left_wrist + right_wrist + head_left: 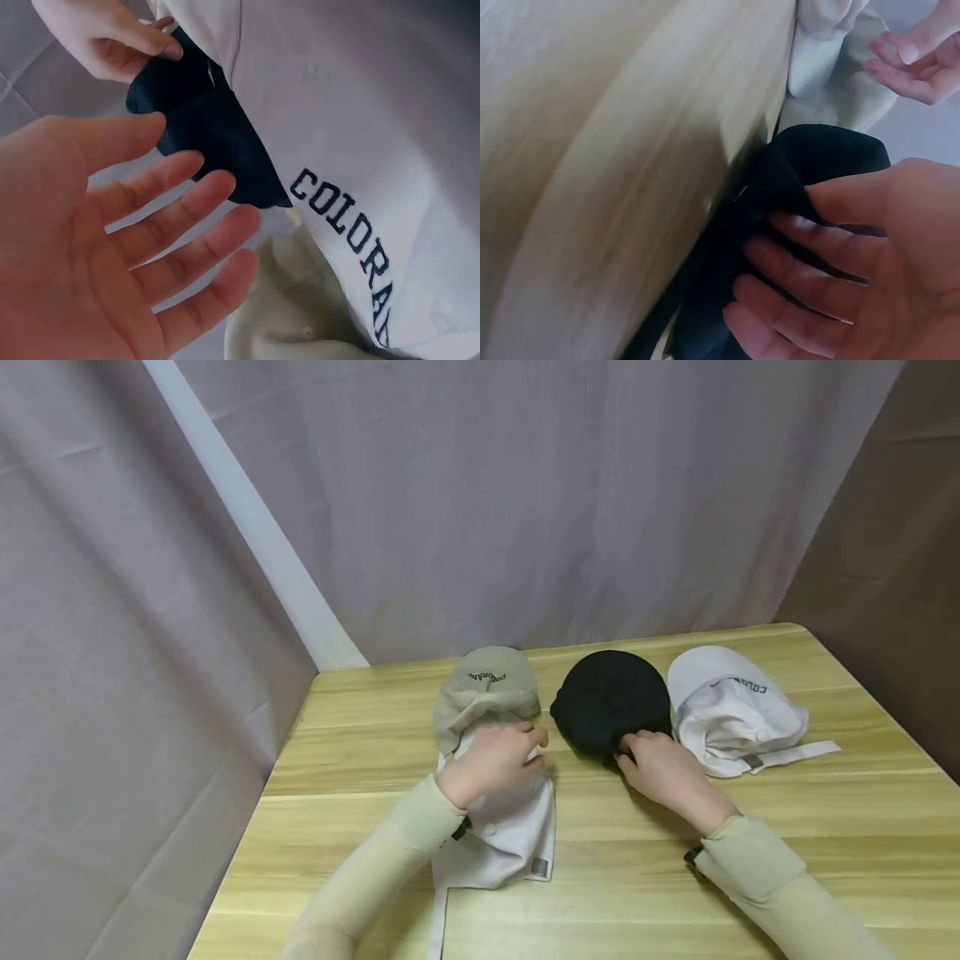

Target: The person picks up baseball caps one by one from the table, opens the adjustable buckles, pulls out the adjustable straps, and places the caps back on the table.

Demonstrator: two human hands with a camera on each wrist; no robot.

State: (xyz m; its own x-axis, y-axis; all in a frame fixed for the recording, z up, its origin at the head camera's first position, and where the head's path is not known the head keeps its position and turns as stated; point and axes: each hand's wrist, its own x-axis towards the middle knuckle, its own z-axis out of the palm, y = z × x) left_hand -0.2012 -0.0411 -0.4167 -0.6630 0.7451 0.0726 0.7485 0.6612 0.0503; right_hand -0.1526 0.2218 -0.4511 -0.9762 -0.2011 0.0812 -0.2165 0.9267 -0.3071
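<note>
Pale sleeves (397, 839) cross the counter (615, 877), left grip (495, 762) loosely spread, empty, over the nearest white cap (498, 852), right grip (663, 768) pinching the middle black cap (611, 697) by its near edge, probably for easy purchase.

Head view: wood-grain table (630, 902) at 6 o'clock, mauve-grey curtain (525, 502) behind at 12, white strip (251, 514) slanting at 10, brown cloth (892, 543) at 2–3.
</note>
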